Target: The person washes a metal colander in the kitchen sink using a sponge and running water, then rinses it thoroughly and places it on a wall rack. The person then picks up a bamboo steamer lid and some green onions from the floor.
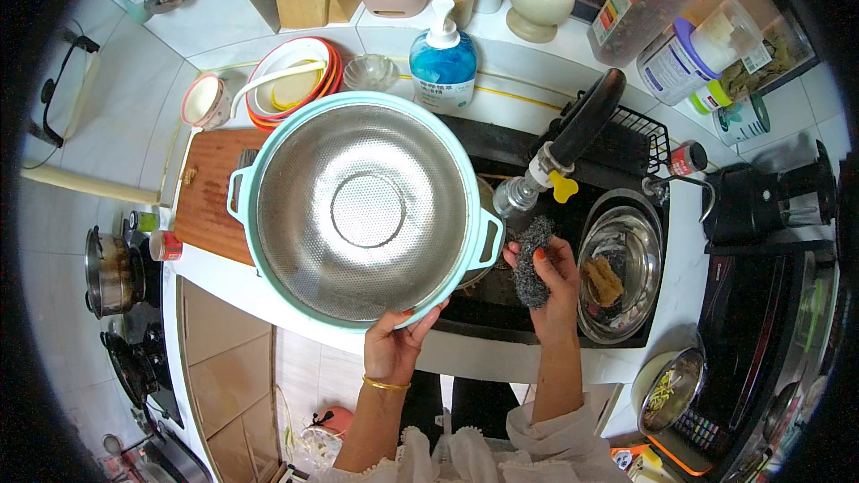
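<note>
A round steel mesh colander (366, 211) with a pale turquoise rim and two side handles is held up in front of me, over the counter and the left part of the black sink (463, 325). My left hand (399, 342) grips its near rim, thumb on top. In my right hand (553, 272) is a grey steel wool scourer (535, 261), held just right of the colander's right handle and apart from it. Above the scourer hangs the black faucet (594, 111) with a clear nozzle and a yellow lever. The colander hides part of the sink and the counter behind it.
A steel basin (647, 282) holding a brownish cloth-like piece (604, 282) sits at the sink's right. Left are a wooden cutting board (215, 194) and stacked plates (282, 54). A blue soap pump bottle (443, 67) stands behind. A bowl of cut vegetables (671, 392) is at lower right.
</note>
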A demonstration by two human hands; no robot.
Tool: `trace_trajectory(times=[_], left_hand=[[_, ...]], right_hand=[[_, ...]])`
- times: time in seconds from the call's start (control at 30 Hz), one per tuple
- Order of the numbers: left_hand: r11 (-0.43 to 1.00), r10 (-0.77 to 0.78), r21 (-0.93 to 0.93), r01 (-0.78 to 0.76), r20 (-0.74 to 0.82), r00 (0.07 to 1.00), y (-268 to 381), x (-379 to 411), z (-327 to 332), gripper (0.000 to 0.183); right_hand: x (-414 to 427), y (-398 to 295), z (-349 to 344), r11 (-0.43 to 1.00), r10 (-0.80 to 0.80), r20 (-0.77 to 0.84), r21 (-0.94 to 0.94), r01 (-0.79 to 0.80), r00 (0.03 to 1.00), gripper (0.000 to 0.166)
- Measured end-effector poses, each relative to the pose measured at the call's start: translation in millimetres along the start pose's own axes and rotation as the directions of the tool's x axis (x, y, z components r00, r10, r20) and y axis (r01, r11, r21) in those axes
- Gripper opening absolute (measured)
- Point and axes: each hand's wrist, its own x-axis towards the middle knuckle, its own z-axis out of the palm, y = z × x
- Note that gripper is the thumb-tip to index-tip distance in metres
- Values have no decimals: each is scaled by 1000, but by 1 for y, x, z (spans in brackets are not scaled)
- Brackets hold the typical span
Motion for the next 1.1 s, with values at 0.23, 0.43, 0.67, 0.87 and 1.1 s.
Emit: trace_trajectory(times=[0.23,0.43,0.67,0.87,1.1], left_hand=[[979,-31,202,32,-13,999,-4,-7,1,46],[956,54,289,-53,5,999,-15,-8,2,37],[990,51,132,-49,-13,999,-22,9,0,36],[972,41,232,-29,-48,998,-25,4,5,43],[965,1,262,28,-111,994,-29,2,-5,40]], right_hand=[[5,4,28,615,-276,111,-743,264,955,27],[19,21,28,439,-464,90,-841,317,881,23],[-19,60,18,392,-563,140,-822,413,814,13],[16,35,29,229,-644,114,-914,333,757,15],[15,47,20,194,-644,157,-914,358,749,10]])
